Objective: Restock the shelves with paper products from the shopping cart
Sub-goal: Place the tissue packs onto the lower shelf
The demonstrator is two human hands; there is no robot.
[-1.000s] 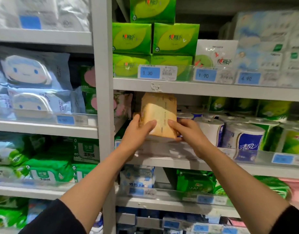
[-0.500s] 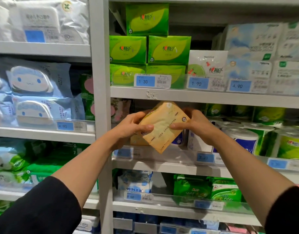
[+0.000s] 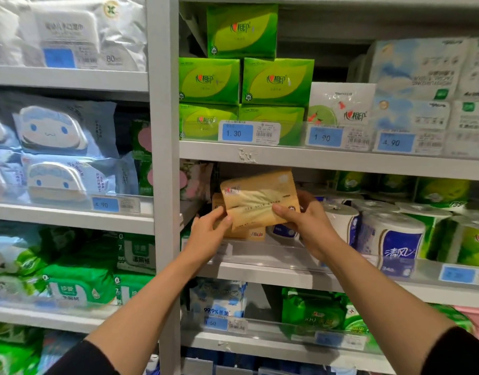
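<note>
A tan tissue pack (image 3: pixel 257 196) is held lengthwise, slightly tilted, just under the upper shelf board, in front of the middle shelf (image 3: pixel 260 272). My left hand (image 3: pixel 210 234) pinches its lower left edge. My right hand (image 3: pixel 306 220) grips its right end, thumb across the front. Another tan pack (image 3: pixel 246 232) of the same kind lies on the shelf below and behind it, partly hidden by the held pack and my left hand.
White toilet rolls (image 3: pixel 389 234) stand to the right on the same shelf, green packs behind them. Green tissue packs (image 3: pixel 243 82) fill the shelf above. A grey upright post (image 3: pixel 162 185) separates the left bay of wet-wipe packs (image 3: pixel 57 131). Clear price-tag rails front every shelf.
The tan pack turned from upright through a diagonal to nearly horizontal and rose toward the upper shelf board. Both hands kept hold of it and shifted their grips to its ends.
</note>
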